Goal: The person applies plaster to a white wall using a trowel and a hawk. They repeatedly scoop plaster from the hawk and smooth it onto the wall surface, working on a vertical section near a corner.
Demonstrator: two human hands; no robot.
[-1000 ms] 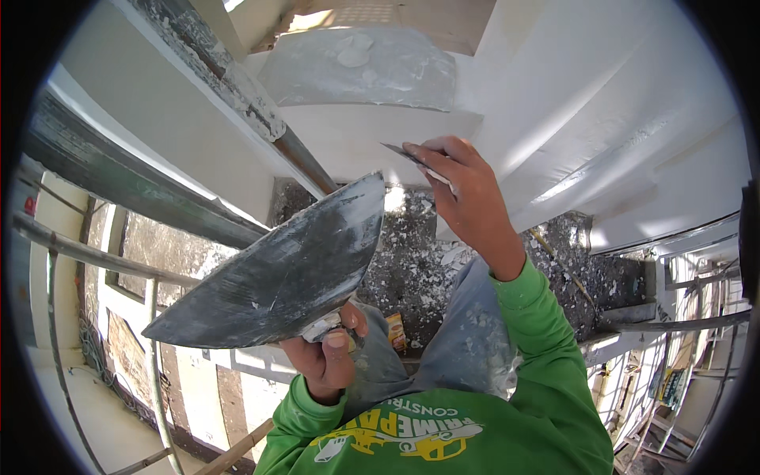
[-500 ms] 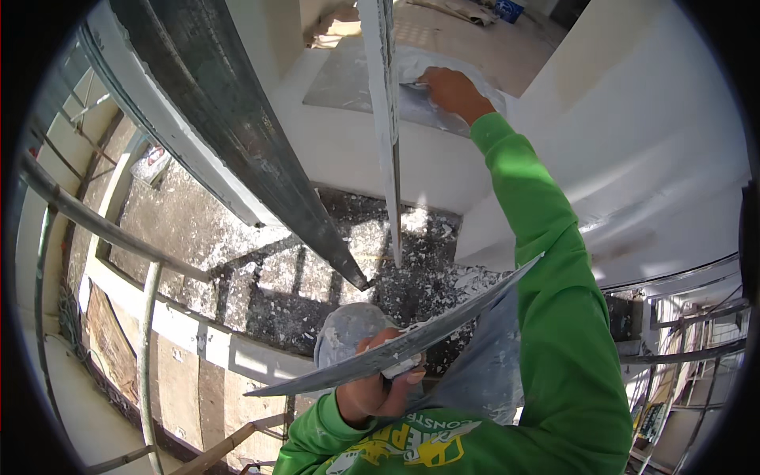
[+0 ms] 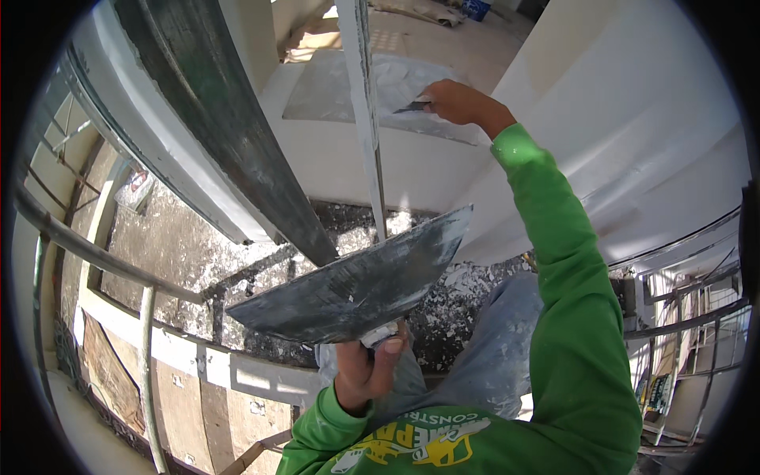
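Observation:
Below the ledge, my left hand (image 3: 368, 372) is closed round the pale handle of a plasterer's hawk (image 3: 348, 289), a broad, thin, grey metal plate with white smears. The plate is tilted, its smeared face toward me. My right hand (image 3: 463, 103) reaches far forward and grips a putty knife (image 3: 412, 107) with a dark blade; its handle is mostly hidden in my fingers. That blade is over or against a grey sheet (image 3: 321, 91) on the white ledge, which carries white, wet-looking compound (image 3: 396, 79). I cannot tell if blade and compound touch.
A dark metal channel (image 3: 229, 119) slants down at the left, and a narrow plaster-smeared upright (image 3: 360, 103) stands in front of the ledge. Metal railings (image 3: 103, 245) curve along the left. White debris litters the floor (image 3: 277, 281). A white wall (image 3: 633, 134) rises at the right.
The hawk has been lifted and turned so its broad face shows. My right hand has shifted slightly right and down, drawing the putty knife back from the sheet's middle.

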